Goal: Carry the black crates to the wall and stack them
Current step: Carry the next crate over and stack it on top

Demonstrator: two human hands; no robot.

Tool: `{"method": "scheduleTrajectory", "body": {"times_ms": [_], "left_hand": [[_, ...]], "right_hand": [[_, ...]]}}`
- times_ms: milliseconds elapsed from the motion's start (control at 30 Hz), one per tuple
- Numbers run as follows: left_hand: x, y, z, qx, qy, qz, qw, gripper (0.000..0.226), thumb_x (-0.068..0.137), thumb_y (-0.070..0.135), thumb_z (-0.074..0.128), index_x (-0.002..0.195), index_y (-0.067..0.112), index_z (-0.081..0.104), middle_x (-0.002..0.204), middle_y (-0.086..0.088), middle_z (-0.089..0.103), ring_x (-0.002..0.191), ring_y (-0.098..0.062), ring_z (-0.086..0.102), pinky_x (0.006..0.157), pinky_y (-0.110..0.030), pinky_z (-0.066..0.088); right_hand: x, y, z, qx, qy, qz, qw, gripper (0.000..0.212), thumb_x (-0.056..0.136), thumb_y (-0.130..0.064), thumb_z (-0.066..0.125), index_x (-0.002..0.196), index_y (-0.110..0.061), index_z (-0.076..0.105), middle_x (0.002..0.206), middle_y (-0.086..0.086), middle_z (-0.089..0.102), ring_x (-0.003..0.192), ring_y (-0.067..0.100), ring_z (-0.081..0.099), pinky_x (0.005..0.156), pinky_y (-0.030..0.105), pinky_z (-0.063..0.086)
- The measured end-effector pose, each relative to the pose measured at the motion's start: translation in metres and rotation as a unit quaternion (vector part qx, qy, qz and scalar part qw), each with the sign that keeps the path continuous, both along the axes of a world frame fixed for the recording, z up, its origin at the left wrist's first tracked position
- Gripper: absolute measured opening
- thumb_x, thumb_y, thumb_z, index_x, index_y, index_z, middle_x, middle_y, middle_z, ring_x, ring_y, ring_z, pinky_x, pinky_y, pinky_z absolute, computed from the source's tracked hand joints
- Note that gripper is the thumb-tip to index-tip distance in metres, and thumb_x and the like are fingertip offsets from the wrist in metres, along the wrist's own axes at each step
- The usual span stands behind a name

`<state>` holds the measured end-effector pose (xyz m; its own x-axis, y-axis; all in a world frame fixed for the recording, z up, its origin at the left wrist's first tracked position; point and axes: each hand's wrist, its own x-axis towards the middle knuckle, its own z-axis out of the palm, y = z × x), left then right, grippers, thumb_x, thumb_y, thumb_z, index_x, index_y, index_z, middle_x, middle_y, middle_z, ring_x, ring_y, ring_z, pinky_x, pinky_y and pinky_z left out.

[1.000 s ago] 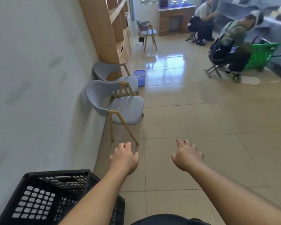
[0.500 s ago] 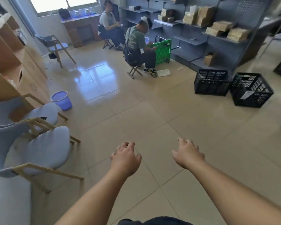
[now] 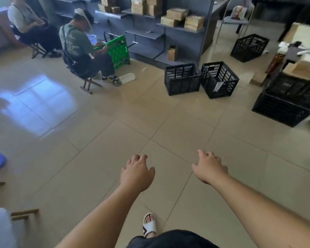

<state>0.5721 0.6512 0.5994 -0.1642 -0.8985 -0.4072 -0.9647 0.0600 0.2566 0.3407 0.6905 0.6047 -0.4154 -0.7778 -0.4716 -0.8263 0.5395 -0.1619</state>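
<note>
Two hands, left hand [image 3: 136, 173] and right hand [image 3: 209, 168], empty, fingers loosely curled; view swung from wall crate toward floor crates [image 3: 183, 79] — next pickup.

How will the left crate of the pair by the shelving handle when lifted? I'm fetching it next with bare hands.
The black crate looks like rigid lattice plastic, so it should hold its shape and feel light for its bulk. It appears empty, so nothing should shift. Its open slots should give fingers purchase. Both the left hand and right hand are free for it.
</note>
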Motion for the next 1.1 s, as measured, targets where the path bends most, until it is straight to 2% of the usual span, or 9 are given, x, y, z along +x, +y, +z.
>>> {"method": "scheduleTrajectory", "body": {"times_ms": [200,500,867,1100], "left_hand": [[-0.023,-0.121,0.012,-0.006,-0.001,-0.048,0.999,0.063,0.099,0.050,0.041,0.156,0.025,0.031,0.157,-0.002,0.035,0.141,-0.027,0.038,0.109,-0.045,0.035],[-0.134,-0.248,0.008,-0.004,-0.013,-0.141,0.990,0.059,0.099,0.047,0.041,0.153,0.026,0.032,0.152,-0.002,0.038,0.136,-0.027,0.041,0.104,-0.045,0.037],[-0.286,-0.404,0.023,-0.010,-0.006,-0.101,0.995,0.060,0.098,0.048,0.041,0.153,0.027,0.032,0.154,-0.001,0.037,0.137,-0.027,0.041,0.104,-0.045,0.039],[-0.349,-0.504,0.020,-0.003,0.002,-0.085,0.996,0.060,0.098,0.049,0.042,0.154,0.027,0.032,0.154,-0.002,0.037,0.137,-0.028,0.042,0.104,-0.045,0.040]], "right_hand": [[-0.015,-0.076,0.008,-0.020,-0.021,-0.081,0.996,0.055,0.097,-0.046,0.045,0.146,-0.027,0.031,0.146,0.006,0.038,0.132,0.031,0.038,0.099,0.047,0.040],[-0.110,-0.170,-0.007,-0.007,-0.011,-0.158,0.987,0.050,0.098,-0.043,0.044,0.144,-0.026,0.033,0.142,0.006,0.040,0.130,0.031,0.038,0.096,0.045,0.039],[-0.269,-0.346,0.005,-0.031,-0.023,-0.128,0.991,0.050,0.098,-0.043,0.043,0.144,-0.026,0.033,0.142,0.007,0.040,0.129,0.031,0.040,0.096,0.046,0.040],[-0.329,-0.459,0.012,-0.028,-0.020,-0.095,0.995,0.049,0.098,-0.044,0.042,0.143,-0.026,0.033,0.140,0.007,0.041,0.127,0.031,0.040,0.095,0.047,0.040]]}}
